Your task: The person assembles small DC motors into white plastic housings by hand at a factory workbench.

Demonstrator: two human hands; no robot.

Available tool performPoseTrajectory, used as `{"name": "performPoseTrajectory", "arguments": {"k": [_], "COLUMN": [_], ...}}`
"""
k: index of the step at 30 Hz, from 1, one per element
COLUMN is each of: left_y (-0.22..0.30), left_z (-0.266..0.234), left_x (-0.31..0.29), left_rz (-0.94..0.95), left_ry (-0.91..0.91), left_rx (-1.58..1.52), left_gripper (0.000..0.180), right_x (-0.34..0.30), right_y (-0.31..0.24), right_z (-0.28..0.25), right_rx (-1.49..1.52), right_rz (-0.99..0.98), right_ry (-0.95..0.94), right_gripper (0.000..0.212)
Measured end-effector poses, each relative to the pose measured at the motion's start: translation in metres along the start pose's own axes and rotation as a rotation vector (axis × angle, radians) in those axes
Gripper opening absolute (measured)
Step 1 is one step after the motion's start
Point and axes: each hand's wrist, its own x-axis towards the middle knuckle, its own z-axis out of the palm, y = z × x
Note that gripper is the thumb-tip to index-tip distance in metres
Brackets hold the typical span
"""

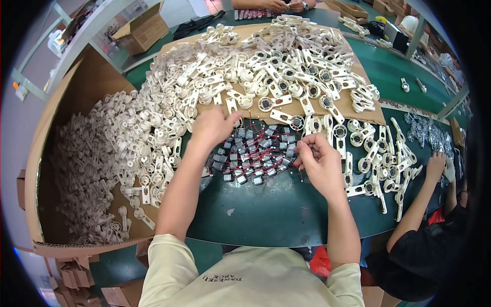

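My left hand (210, 127) is stretched to the near edge of the white parts, its thumb and fingers apart. A white plastic housing (231, 105) lies just beyond its fingertips. At the right side of a heap of small grey motors (248, 153) with red wires, my right hand (321, 162) is closed in a pinch. What sits between its fingertips is too small to make out; red wires show just below them. Beyond both hands, a large pile of white plastic housings (204, 74), several with dark round inserts, covers a cardboard sheet (365, 113).
A big cardboard box (41, 169) full of white parts stands at my left. More housings (381, 163) lie on the green table (255, 220) at right. A co-worker's hands (441, 166) handle clear parts farther right. Another person's hands (286, 5) show across the table.
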Motion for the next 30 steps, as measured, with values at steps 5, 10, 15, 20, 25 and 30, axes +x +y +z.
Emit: {"name": "performPoseTrajectory", "arguments": {"k": [5,10,15,20,25,30], "left_y": [0.006,-0.008,-0.006,0.005,0.002,0.011], "left_z": [0.016,-0.001,0.003,0.015,0.025,0.035], "left_x": [0.000,-0.029,-0.090,-0.103,-0.104,-0.111], "left_rz": [-0.035,0.033,0.236,0.234,0.276,0.359], "left_ry": [-0.027,0.152,-0.473,-0.536,-0.562,-0.526], "left_rx": [0.051,-0.455,-1.644,-1.633,-1.616,-1.559], "left_gripper": [0.057,0.041,0.038,0.041,0.041,0.035], "right_x": [-0.003,-0.006,-0.022,-0.027,-0.024,-0.025], "right_y": [0.008,0.010,-0.003,0.002,0.000,0.002], "right_z": [0.001,0.007,0.020,0.040,0.040,0.036], "right_rx": [-0.145,-0.181,-0.181,-0.137,-0.227,-0.198], "right_rz": [-0.052,-0.156,-0.199,-0.305,-0.232,-0.271], "right_ry": [-0.009,-0.003,-0.074,-0.047,-0.097,-0.150], "right_gripper": [0.014,0.011,0.010,0.009,0.008,0.007]}}
